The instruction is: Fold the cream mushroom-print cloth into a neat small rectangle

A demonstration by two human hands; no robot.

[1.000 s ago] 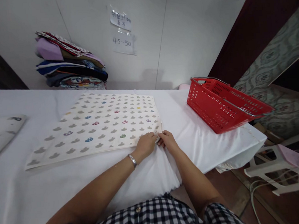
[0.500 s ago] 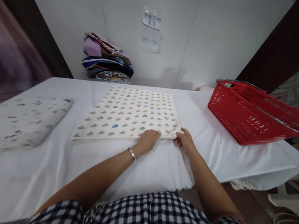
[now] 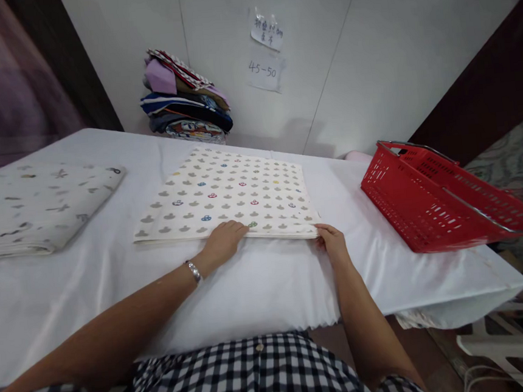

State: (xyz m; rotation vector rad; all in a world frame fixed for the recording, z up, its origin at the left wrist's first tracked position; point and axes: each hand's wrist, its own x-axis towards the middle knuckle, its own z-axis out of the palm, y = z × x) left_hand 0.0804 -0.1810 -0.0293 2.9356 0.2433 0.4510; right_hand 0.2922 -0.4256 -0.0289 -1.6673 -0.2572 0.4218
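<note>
A cream folded cloth (image 3: 224,193) lies flat on the white-covered table, printed with grey shapes and a few small coloured motifs. My right hand (image 3: 333,243) pinches its near right corner, thumb on top and the fingers curled at the edge. Along the near edge, left of the middle, my left hand (image 3: 224,242) rests with its fingers stretched over the cloth; its thumb is hidden. Several layers show at the near edge.
Another folded patterned cloth (image 3: 47,208) lies on the table (image 3: 269,287) at left. A red plastic basket (image 3: 427,206) stands at right. Against the wall rises a stack of folded fabrics (image 3: 186,99), with handwritten paper signs (image 3: 266,73) to its right. A white plastic stool (image 3: 507,339) is below right.
My left hand has slid left along the cloth's near edge. My right hand and the near right corner have shifted slightly right, and that edge looks straighter.
</note>
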